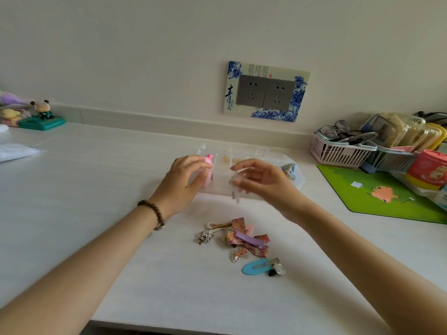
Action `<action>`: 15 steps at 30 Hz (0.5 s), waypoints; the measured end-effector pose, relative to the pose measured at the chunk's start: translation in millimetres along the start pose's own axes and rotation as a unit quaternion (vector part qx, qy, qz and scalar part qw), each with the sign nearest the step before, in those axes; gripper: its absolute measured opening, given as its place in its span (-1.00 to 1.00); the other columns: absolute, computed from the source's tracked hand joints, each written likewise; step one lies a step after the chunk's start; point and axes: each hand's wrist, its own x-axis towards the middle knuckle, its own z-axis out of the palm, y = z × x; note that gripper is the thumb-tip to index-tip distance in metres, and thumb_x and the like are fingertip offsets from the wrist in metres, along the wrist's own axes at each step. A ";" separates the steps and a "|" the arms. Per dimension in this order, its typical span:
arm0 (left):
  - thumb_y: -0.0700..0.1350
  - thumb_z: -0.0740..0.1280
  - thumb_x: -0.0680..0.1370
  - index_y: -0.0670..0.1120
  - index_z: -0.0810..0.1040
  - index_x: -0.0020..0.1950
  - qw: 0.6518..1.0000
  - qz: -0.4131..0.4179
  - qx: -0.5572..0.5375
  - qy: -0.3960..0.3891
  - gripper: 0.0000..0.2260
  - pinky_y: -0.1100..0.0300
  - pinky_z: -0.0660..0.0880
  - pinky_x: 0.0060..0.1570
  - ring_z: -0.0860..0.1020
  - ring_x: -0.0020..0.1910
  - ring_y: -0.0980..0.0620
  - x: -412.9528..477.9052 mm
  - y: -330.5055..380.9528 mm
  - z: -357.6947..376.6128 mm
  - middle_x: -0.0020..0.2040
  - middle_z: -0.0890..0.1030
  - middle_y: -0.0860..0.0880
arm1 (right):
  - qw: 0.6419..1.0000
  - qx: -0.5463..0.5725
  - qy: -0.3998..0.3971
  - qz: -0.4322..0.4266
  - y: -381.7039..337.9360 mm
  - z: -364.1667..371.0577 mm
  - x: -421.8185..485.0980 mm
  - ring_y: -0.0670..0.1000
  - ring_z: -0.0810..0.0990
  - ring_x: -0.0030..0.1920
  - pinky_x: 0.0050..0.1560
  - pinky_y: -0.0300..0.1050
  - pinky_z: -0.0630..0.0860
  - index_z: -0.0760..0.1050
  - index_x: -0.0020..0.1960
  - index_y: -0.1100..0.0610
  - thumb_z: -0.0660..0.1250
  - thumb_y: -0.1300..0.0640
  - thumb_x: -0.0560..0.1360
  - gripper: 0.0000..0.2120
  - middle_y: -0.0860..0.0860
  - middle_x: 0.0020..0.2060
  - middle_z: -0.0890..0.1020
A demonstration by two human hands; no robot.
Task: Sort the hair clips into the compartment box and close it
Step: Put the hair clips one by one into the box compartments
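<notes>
Hair clips (pixel 242 243) are seen in a loose heap on the white table (pixel 96 189), just in front of both wrists. Behind the hands the clear compartment box (pixel 296 178) is placed, partly hidden by them. A pink clip (pixel 208 160) is pinched by the left hand (pixel 187 177). The right hand (pixel 263 180) is curled above the box; whether anything is held cannot be told. A green mat (pixel 377 192) and baskets (pixel 338 151) are found further right.
</notes>
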 end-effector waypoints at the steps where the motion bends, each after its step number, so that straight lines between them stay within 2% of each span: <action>1: -0.09 0.18 0.57 -0.03 0.55 0.13 1.000 0.000 -0.001 0.001 -0.78 0.30 0.16 0.25 0.31 0.24 0.08 0.4 -0.3 0.2 0.18 0.47 0.06 | 0.999 -0.006 0.036 -0.003 -2.4 -7.6 3.6 -0.03 0.61 -0.20 -0.11 -0.17 0.55 0.54 -0.01 0.12 0.43 0.06 0.30 -0.71 0.17 -0.10 0.64; 4: -0.11 0.20 0.56 -0.02 0.55 0.14 1.000 -0.001 -0.003 0.003 -0.79 0.33 0.14 0.24 0.30 0.24 0.10 1.7 -1.2 0.9 0.17 0.44 0.10 | 0.989 -0.018 0.145 0.005 -9.1 -32.1 15.9 -0.09 0.59 -0.27 -0.21 -0.22 0.52 0.56 -0.01 0.14 0.41 0.06 0.36 -0.75 0.04 -0.19 0.67; 6: -0.11 0.19 0.56 -0.01 0.54 0.15 1.000 0.000 -0.002 0.001 -0.79 0.33 0.13 0.24 0.28 0.24 0.12 2.4 -1.7 1.3 0.18 0.43 0.12 | 0.984 -0.022 0.176 0.022 -12.1 -46.2 22.4 -0.07 0.64 -0.26 -0.23 -0.21 0.58 0.55 0.03 0.15 0.38 0.08 0.43 -0.79 0.02 -0.17 0.68; 8: -0.10 0.19 0.57 0.00 0.54 0.15 1.000 0.001 -0.001 0.001 -0.79 0.37 0.12 0.23 0.27 0.23 0.15 2.7 -1.9 1.3 0.18 0.43 0.13 | 0.985 -0.030 0.163 0.038 -13.2 -55.6 27.8 -0.07 0.67 -0.30 -0.31 -0.24 0.60 0.54 0.11 0.14 0.33 0.11 0.48 -0.77 0.04 -0.11 0.66; 11: -0.10 0.18 0.57 0.01 0.54 0.15 1.000 0.004 0.002 0.001 -0.78 0.40 0.10 0.22 0.26 0.23 0.17 2.4 -2.5 1.1 0.18 0.43 0.12 | 0.984 -0.068 0.148 0.066 -11.3 -62.5 35.4 -0.10 0.62 -0.37 -0.41 -0.31 0.51 0.51 0.18 0.11 0.32 0.10 0.50 -0.74 0.03 -0.10 0.66; 15: -0.12 0.19 0.56 0.01 0.54 0.15 1.000 0.007 0.008 0.004 -0.78 0.37 0.11 0.23 0.27 0.23 0.16 2.6 -2.9 1.5 0.18 0.42 0.11 | 0.982 -0.091 0.144 0.078 -6.8 -65.8 42.0 -0.10 0.64 -0.28 -0.28 -0.29 0.52 0.49 0.10 0.12 0.34 0.11 0.49 -0.80 0.06 -0.08 0.68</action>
